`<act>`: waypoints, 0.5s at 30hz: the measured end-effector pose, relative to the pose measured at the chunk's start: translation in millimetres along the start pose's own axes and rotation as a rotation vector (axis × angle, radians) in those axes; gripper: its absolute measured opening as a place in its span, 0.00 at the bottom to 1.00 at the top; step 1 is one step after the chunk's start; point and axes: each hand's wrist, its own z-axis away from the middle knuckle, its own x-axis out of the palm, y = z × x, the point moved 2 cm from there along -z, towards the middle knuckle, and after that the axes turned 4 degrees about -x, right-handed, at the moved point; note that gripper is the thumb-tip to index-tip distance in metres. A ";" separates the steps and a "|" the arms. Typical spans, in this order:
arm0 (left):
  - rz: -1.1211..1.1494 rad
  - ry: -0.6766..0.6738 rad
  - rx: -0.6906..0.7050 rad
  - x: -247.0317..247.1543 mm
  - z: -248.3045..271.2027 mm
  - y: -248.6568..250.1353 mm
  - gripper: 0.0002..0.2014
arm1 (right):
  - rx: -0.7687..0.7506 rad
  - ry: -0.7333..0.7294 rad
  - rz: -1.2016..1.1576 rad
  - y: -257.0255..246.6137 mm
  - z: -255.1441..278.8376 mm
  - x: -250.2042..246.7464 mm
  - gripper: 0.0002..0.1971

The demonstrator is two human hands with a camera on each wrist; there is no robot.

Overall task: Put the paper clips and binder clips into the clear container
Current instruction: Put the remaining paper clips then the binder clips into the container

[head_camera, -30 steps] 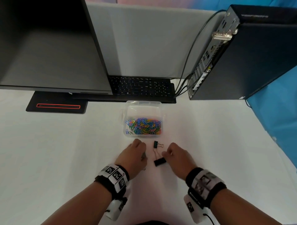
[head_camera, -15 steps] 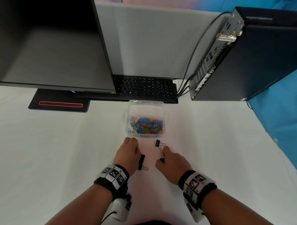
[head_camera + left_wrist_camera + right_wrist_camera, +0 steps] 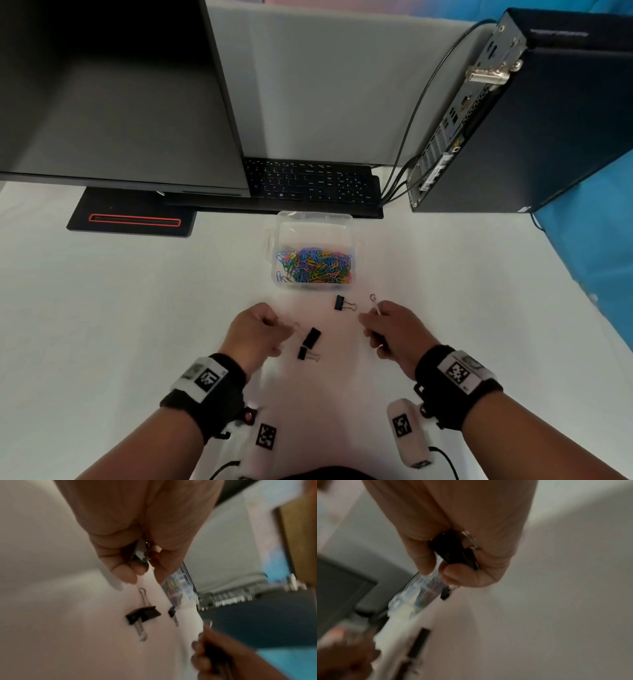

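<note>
Between my left hand (image 3: 255,330) and right hand (image 3: 394,330), each already clutching a binder clip, I am judging the loose binder clips (image 3: 310,342) light, rigid, best pinched by their bodies.

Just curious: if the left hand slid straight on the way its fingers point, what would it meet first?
Probably the large binder clip lying on the table just beyond the left hand; how high the hand is above it is unclear.
</note>
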 end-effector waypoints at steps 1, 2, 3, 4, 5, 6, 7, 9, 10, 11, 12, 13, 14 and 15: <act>-0.207 0.041 0.096 2.6 0.9 -0.4 0.15 | -0.112 0.018 0.241 -2.2 -3.1 3.1 0.12; -0.445 0.067 0.208 6.7 3.8 1.3 0.12 | -0.241 0.028 0.504 -6.0 -3.9 7.1 0.13; -0.676 0.075 0.323 12.3 8.1 3.5 0.08 | -0.365 0.020 0.767 -9.1 -3.7 12.3 0.10; -0.862 0.062 0.418 18.6 12.1 5.0 0.07 | -0.483 0.003 1.001 -11.7 -3.1 18.1 0.08; -0.995 0.034 0.481 25.0 14.7 5.0 0.10 | -0.577 -0.015 1.181 -13.1 -3.5 23.5 0.11; -1.077 0.004 0.514 31.1 16.0 4.5 0.13 | -0.640 -0.035 1.297 -13.2 -5.9 27.7 0.16; -1.120 -0.006 0.530 36.1 16.6 5.0 0.14 | -0.675 -0.034 1.365 -14.5 -8.8 30.8 0.20; -1.159 -0.016 0.540 43.6 12.7 3.7 0.15 | -0.694 -0.011 1.442 -15.3 -17.4 34.1 0.24; -1.171 -0.023 0.535 46.6 9.8 2.7 0.15 | -0.692 -0.006 1.469 -14.8 -21.0 35.5 0.24; -1.186 -0.030 0.532 49.5 8.1 2.7 0.15 | -0.678 -0.012 1.492 -13.6 -23.6 37.1 0.24; -1.198 -0.029 0.535 52.1 6.5 3.3 0.14 | -0.674 -0.014 1.494 -13.1 -25.0 38.5 0.22; -1.210 -0.028 0.542 54.7 5.8 4.1 0.14 | -0.670 -0.013 1.478 -13.3 -25.9 39.3 0.20; -1.230 -0.023 0.555 57.6 5.2 4.8 0.14 | -0.672 -0.018 1.450 -13.0 -26.8 39.8 0.18; -1.262 -0.012 0.569 60.1 5.0 5.3 0.14 | -0.665 -0.027 1.418 -13.2 -27.7 40.1 0.16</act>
